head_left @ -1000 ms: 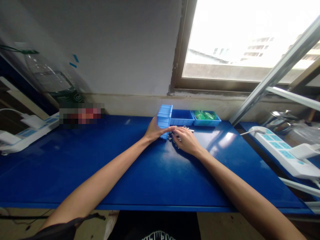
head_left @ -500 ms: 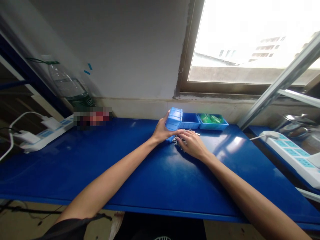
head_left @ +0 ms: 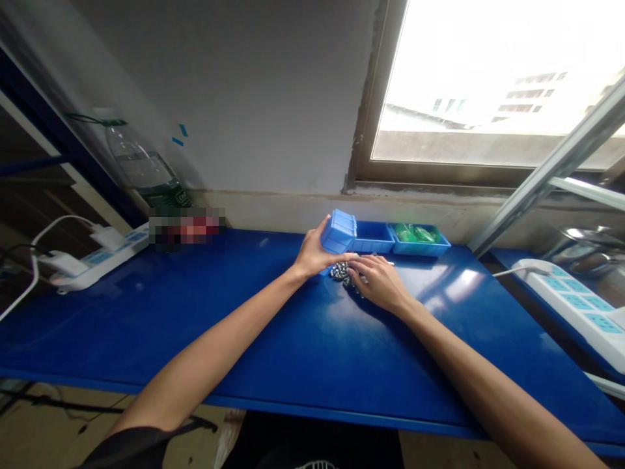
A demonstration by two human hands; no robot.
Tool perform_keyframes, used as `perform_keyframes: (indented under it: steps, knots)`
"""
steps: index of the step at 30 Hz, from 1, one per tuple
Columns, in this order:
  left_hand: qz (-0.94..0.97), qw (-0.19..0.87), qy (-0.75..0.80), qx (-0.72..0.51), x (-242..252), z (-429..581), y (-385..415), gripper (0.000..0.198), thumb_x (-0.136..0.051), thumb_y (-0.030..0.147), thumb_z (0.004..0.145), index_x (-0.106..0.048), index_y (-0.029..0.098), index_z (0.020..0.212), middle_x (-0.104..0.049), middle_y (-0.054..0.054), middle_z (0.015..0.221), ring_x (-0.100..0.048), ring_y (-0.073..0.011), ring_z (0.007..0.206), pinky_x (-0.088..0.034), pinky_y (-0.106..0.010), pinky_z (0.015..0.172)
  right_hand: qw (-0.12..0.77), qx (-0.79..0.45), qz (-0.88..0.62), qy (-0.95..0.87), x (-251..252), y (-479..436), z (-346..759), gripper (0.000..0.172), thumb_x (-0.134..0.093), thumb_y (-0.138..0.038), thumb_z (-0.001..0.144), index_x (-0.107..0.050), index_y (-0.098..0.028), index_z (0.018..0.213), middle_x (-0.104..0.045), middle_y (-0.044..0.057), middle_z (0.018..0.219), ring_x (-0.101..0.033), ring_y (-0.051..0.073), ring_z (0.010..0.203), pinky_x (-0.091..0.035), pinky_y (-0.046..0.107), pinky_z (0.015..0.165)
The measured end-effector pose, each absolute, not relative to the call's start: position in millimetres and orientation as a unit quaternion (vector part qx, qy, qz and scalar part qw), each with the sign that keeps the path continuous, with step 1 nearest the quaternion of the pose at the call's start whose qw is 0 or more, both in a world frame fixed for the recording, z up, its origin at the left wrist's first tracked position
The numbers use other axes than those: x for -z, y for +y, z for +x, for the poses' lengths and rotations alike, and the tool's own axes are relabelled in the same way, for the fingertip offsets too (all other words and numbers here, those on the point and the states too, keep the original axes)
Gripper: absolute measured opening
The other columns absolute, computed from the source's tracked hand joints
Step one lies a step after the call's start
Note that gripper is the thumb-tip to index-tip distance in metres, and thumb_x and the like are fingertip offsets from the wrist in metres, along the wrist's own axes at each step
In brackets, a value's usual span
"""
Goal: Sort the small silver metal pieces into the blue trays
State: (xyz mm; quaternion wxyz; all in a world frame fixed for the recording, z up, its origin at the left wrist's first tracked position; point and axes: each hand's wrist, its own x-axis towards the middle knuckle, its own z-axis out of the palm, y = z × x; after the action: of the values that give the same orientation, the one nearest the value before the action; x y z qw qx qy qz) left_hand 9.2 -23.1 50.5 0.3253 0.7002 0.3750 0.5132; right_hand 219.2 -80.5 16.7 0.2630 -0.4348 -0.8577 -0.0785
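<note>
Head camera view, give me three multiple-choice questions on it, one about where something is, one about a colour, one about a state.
1. Where does the bin of green parts sit?
A. beside the window wall, right of the empty blue bin
B. at the table's front edge
C. on the power strip

2. What colour is the table top?
A. white
B. dark blue
C. green

3. How is the small blue bin in the left hand?
A. flat on the table
B. lifted and tipped over the pile of small metal parts
C. stacked in another bin

Answers: 1 A, it stands at the back by the wall. 2 B, the surface is deep blue. 3 B, its underside faces the camera.
</note>
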Motion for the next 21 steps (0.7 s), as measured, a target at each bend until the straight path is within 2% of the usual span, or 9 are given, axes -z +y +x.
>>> perform_keyframes:
  steps: [5, 9, 12, 14, 17, 21]
  knots:
    - [0.662, 0.344, 0.397, -0.535, -53, 1, -19, 0.105, -0.102, 0.037, 0.05, -0.06, 0.021, 0.144, -0.075, -0.009, 0.115, -0.071, -0.0325, 0.111, -0.055, -0.046, 0.103, 0.277, 0.091, -0.429, -0.855, -18, -80, 218, 0.028, -0.051, -0.031, 0.106, -0.076, -0.019, 0.109, -0.079, 0.01, 0.117, -0.071, 0.028, 0.109, -0.05, 0.044, 0.094]
    - [0.607, 0.346, 0.414, -0.583, -59, -1, -22, 0.096, -0.101, 0.036, 0.052, -0.062, 0.02, 0.138, -0.074, -0.009, 0.117, -0.07, -0.0298, 0.112, -0.054, -0.044, 0.104, 0.297, 0.099, -0.426, -0.849, -21, -83, 216, 0.024, -0.052, -0.027, 0.105, -0.075, -0.019, 0.107, -0.079, 0.01, 0.114, -0.072, 0.028, 0.104, -0.051, 0.044, 0.09]
    - [0.56, 0.361, 0.415, -0.62, -63, 2, -27, 0.076, -0.097, 0.041, 0.06, -0.066, 0.019, 0.125, -0.074, -0.008, 0.113, -0.07, -0.025, 0.105, -0.055, -0.039, 0.101, 0.329, 0.07, -0.423, -0.841, -27, -84, 209, 0.024, -0.054, -0.027, 0.103, -0.073, -0.021, 0.117, -0.078, 0.01, 0.12, -0.071, 0.028, 0.104, -0.053, 0.043, 0.091]
    - [0.525, 0.408, 0.394, -0.634, -62, 4, -28, 0.063, -0.094, 0.045, 0.065, -0.067, 0.017, 0.115, -0.074, -0.007, 0.106, -0.071, -0.0219, 0.097, -0.056, -0.037, 0.096, 0.343, 0.03, -0.415, -0.842, -33, -82, 200, 0.031, -0.057, -0.031, 0.103, -0.068, -0.022, 0.13, -0.074, 0.01, 0.13, -0.07, 0.027, 0.111, -0.054, 0.041, 0.095]
    - [0.457, 0.495, 0.336, -0.658, -54, 8, -25, 0.058, -0.093, 0.048, 0.067, -0.066, 0.017, 0.108, -0.072, -0.004, 0.099, -0.069, -0.0177, 0.087, -0.056, -0.034, 0.088, 0.32, -0.021, -0.412, -0.853, -40, -69, 185, 0.043, -0.061, -0.038, 0.101, -0.061, -0.023, 0.142, -0.067, 0.011, 0.141, -0.071, 0.026, 0.11, -0.056, 0.038, 0.091]
    - [0.36, 0.584, 0.287, -0.668, -41, 8, -14, 0.059, -0.094, 0.051, 0.066, -0.067, 0.019, 0.108, -0.072, -0.003, 0.101, -0.069, -0.0164, 0.091, -0.054, -0.03, 0.089, 0.304, -0.03, -0.423, -0.853, -48, -36, 172, 0.026, -0.061, -0.034, 0.102, -0.072, -0.019, 0.12, -0.076, 0.012, 0.119, -0.07, 0.025, 0.1, -0.053, 0.036, 0.09]
